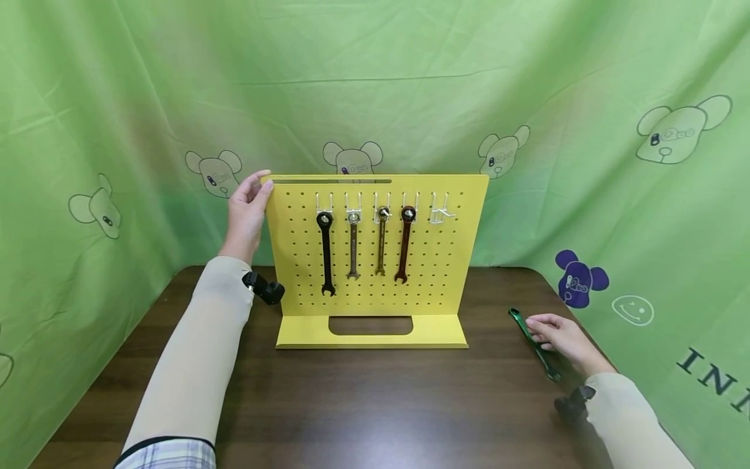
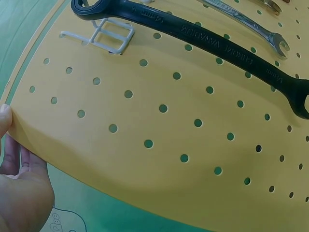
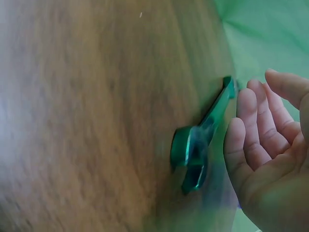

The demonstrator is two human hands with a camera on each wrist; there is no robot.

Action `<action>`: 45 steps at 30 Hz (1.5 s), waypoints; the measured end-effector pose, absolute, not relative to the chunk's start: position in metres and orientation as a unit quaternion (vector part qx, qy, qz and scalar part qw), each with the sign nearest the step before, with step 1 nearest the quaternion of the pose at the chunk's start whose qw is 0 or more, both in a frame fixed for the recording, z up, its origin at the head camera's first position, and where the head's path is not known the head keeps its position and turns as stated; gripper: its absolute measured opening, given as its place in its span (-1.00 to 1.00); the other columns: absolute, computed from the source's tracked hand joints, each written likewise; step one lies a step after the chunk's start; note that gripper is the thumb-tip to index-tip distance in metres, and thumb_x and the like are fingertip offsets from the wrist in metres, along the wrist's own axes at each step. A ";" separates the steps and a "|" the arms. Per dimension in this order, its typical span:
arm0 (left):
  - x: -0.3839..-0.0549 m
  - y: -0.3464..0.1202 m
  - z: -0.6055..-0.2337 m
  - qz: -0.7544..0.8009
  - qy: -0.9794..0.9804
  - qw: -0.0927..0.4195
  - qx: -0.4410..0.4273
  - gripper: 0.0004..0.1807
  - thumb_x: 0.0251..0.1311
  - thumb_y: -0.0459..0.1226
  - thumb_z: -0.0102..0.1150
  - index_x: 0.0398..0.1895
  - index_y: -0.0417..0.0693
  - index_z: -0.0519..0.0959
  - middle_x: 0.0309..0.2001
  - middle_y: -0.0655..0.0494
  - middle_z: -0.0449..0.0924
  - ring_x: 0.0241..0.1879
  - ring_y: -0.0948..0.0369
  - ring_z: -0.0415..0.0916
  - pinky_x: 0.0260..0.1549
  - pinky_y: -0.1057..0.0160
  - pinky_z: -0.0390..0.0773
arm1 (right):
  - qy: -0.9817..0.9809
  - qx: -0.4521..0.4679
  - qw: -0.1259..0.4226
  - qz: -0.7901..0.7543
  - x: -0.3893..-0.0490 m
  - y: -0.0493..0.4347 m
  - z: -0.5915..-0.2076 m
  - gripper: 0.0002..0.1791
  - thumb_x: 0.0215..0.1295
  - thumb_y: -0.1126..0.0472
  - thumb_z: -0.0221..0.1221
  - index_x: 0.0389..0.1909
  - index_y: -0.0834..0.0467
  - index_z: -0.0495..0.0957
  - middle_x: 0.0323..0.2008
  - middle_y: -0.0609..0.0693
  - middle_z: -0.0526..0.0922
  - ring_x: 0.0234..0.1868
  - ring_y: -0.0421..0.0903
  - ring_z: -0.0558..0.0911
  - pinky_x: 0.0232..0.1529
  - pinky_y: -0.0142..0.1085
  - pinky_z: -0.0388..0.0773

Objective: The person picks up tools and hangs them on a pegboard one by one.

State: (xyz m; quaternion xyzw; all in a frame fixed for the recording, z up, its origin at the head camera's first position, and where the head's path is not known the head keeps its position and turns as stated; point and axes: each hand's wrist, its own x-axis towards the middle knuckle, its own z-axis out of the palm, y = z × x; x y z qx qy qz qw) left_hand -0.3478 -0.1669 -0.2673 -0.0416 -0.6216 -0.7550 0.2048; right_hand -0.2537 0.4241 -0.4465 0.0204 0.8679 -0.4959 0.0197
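My left hand (image 1: 246, 218) pinches the top left corner of a yellow pegboard (image 1: 281, 260), thumb in front and fingers behind. A green combination wrench (image 1: 534, 345) lies slantwise on the table at the right. Just beside it is my right hand (image 1: 565, 339); in the right wrist view its fingers (image 3: 248, 111) are loosely bent, with no wrench between them. From white hooks on the board hang a black wrench (image 1: 327, 260), a silver wrench (image 1: 353, 247), a brass-toned wrench (image 1: 381, 247) and a dark red wrench (image 1: 405, 251). Another white hook (image 1: 439, 215) ends the row at the right.
The board stands upright on its yellow base (image 1: 439, 331), which has a wide slot. Under it is a dark wooden table (image 1: 363, 404) with rounded far corners. A green curtain (image 1: 410, 85) with bear drawings surrounds the table's back and sides.
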 end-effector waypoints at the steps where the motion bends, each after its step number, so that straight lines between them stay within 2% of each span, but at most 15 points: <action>1: -0.348 -0.167 -0.267 -0.755 -0.622 0.205 -0.041 -0.62 0.41 -0.22 0.18 0.25 -0.03 0.55 -0.08 0.10 0.48 -0.12 0.25 0.46 -0.09 0.42 0.58 | 0.868 0.024 0.023 -0.495 -0.254 0.425 -0.447 -0.42 0.54 0.10 0.09 0.17 0.59 0.32 -0.21 0.01 0.70 -0.30 -0.26 0.63 -0.28 -0.34 0.65; 10: -0.347 -0.167 -0.266 -0.755 -0.621 0.205 -0.039 -0.63 0.41 -0.22 0.18 0.24 -0.02 0.56 -0.09 0.11 0.48 -0.13 0.26 0.45 -0.10 0.42 0.57 | 0.872 0.026 0.031 -0.489 -0.257 0.431 -0.455 -0.40 0.53 0.12 0.09 0.18 0.64 0.30 -0.14 0.11 0.69 -0.28 -0.33 0.62 -0.22 -0.40 0.64; 17: -0.347 -0.169 -0.267 -0.755 -0.621 0.205 -0.040 -0.62 0.40 -0.22 0.19 0.25 -0.03 0.55 -0.09 0.11 0.48 -0.13 0.26 0.45 -0.12 0.44 0.57 | 0.870 0.041 0.033 -0.490 -0.256 0.431 -0.454 -0.46 0.49 0.16 0.14 0.11 0.62 0.37 -0.26 -0.07 0.67 -0.32 -0.34 0.59 -0.26 -0.43 0.63; 26: -0.346 -0.168 -0.266 -0.754 -0.622 0.207 -0.042 -0.62 0.40 -0.22 0.19 0.25 -0.05 0.55 -0.10 0.12 0.49 -0.13 0.26 0.44 -0.13 0.44 0.57 | 0.916 0.055 0.036 -0.396 -0.257 0.427 -0.451 -0.40 0.34 0.01 0.30 0.07 0.49 0.49 -0.22 0.07 0.67 -0.29 -0.15 0.56 -0.30 -0.31 0.57; 38: -0.346 -0.168 -0.267 -0.754 -0.621 0.208 -0.047 -0.60 0.41 -0.22 0.18 0.26 -0.08 0.53 -0.10 0.12 0.49 -0.13 0.26 0.45 -0.11 0.43 0.58 | 0.944 0.071 0.027 -0.323 -0.262 0.427 -0.449 -0.50 0.27 -0.12 0.33 -0.18 0.31 0.71 -0.45 -0.09 0.62 -0.37 -0.11 0.53 -0.37 -0.25 0.47; 45: -0.346 -0.168 -0.266 -0.755 -0.623 0.200 -0.044 -0.58 0.40 -0.21 0.19 0.28 -0.07 0.52 -0.09 0.12 0.49 -0.12 0.26 0.44 -0.10 0.43 0.58 | 0.945 0.078 0.027 -0.317 -0.261 0.425 -0.449 -0.53 0.26 -0.12 0.32 -0.25 0.27 0.75 -0.52 -0.10 0.59 -0.40 -0.10 0.52 -0.41 -0.24 0.45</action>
